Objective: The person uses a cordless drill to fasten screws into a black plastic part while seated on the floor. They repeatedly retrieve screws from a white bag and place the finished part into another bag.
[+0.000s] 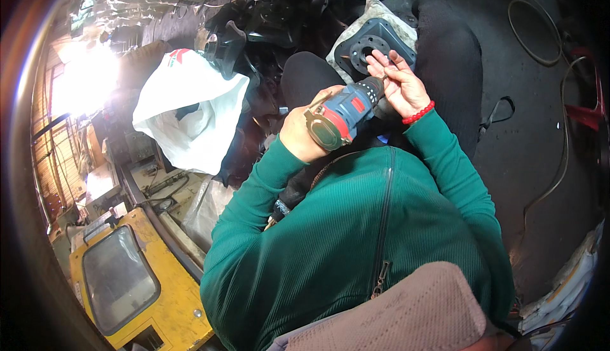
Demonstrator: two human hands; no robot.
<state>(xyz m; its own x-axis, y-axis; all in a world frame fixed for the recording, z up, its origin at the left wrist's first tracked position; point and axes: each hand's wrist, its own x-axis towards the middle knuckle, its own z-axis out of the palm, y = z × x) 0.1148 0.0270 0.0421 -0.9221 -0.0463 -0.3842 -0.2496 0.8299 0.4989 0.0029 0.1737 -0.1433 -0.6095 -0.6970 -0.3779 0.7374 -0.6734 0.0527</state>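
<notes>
Dark flooring (540, 141) spreads rightward; the left hand (300, 134) grips a cordless drill (346, 111) near a black flanged base (354, 47). Right hand (404, 88): half-open at the chuck (370, 89), holding what, I cannot tell. Accidental trigger presses could snag it.

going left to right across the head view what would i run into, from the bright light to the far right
Patch of bright light → white bag → left hand → power drill → right hand → thin loop lying on the dark surface
</notes>
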